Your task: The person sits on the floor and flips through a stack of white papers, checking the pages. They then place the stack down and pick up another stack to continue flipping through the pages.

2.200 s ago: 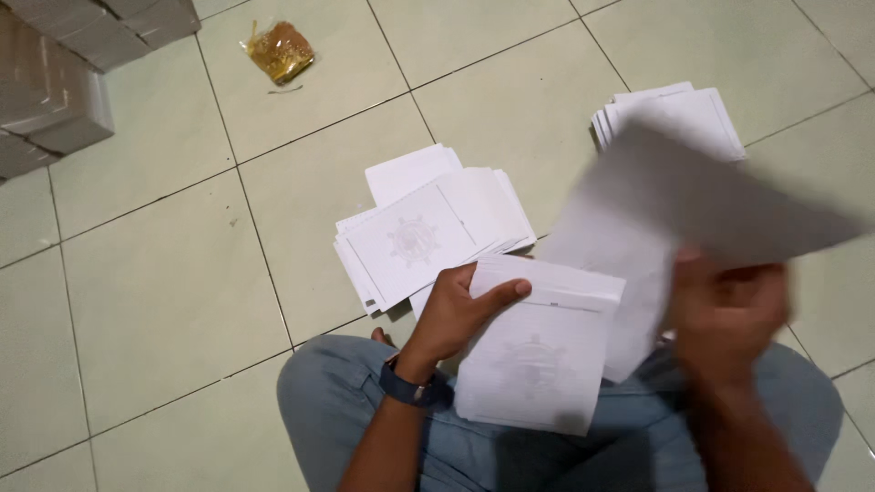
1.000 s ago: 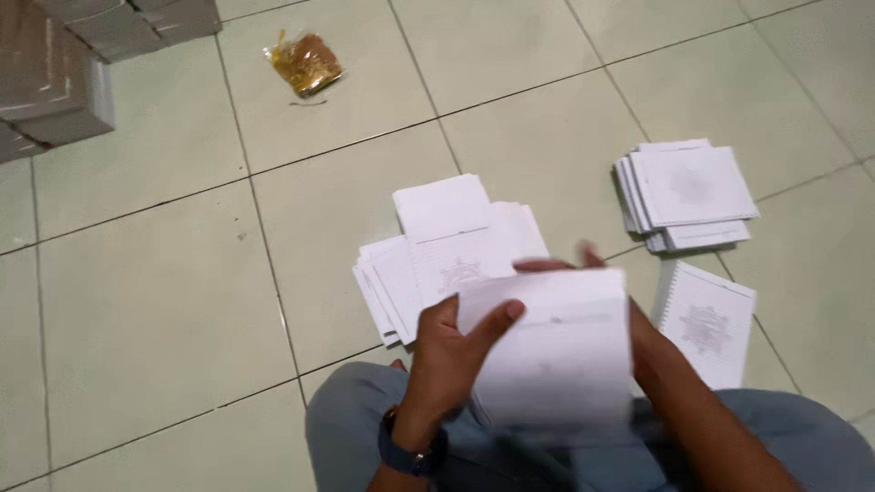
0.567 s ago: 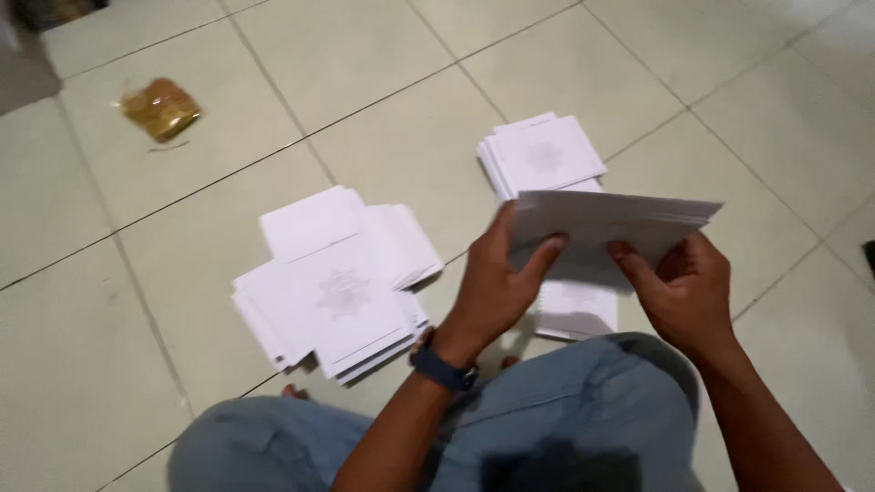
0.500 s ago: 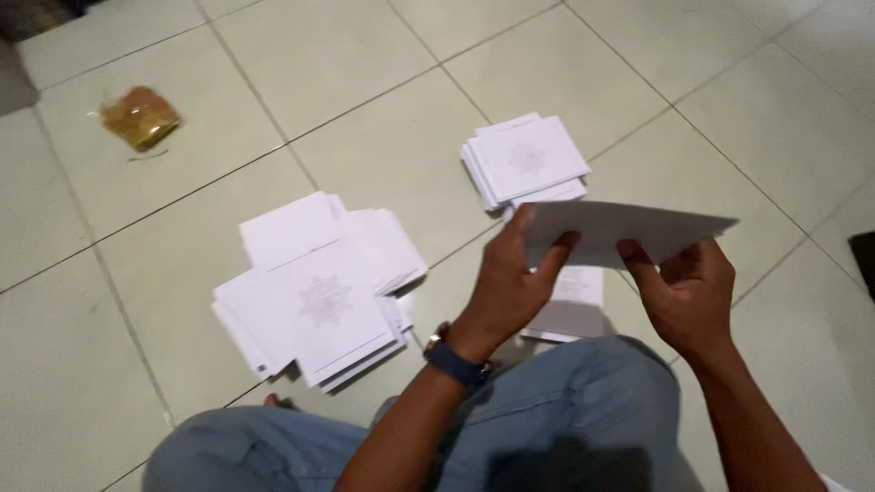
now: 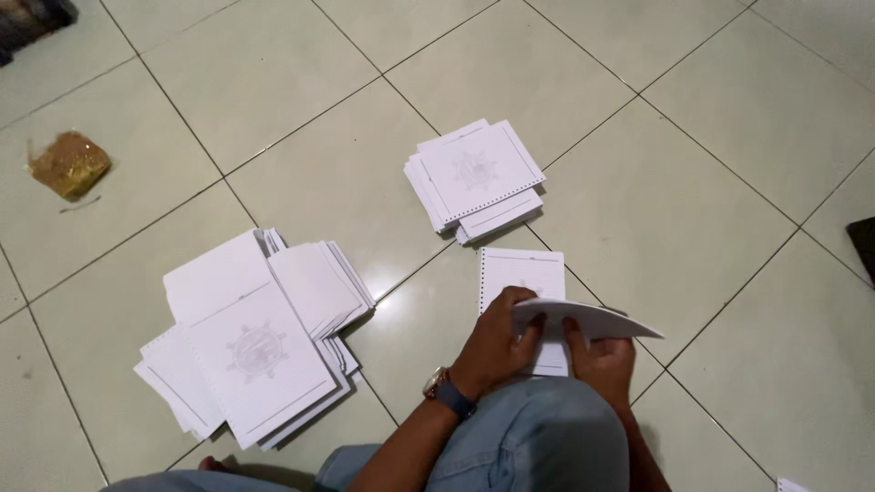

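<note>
My left hand (image 5: 497,342) and my right hand (image 5: 602,355) both grip one white sheet of paper (image 5: 592,319), held edge-on and low over a small pile of sheets (image 5: 519,273) on the tiled floor. My left wrist carries a watch (image 5: 447,394). A large loose heap of white printed sheets (image 5: 255,337) lies to the left of my hands. A neater stack of printed sheets (image 5: 474,178) lies farther away, beyond the small pile. My knee in blue jeans (image 5: 538,437) is just below my hands.
A small golden-brown packet (image 5: 68,164) lies on the tiles at far left. A dark object (image 5: 861,246) pokes in at the right edge. A scrap of white paper (image 5: 791,485) shows at the bottom right corner. A dark shape (image 5: 32,18) sits at top left.
The view has swung so the stacks sit farther right. My hands have lowered the sheet from chest height down over the small pile by my knee.
</note>
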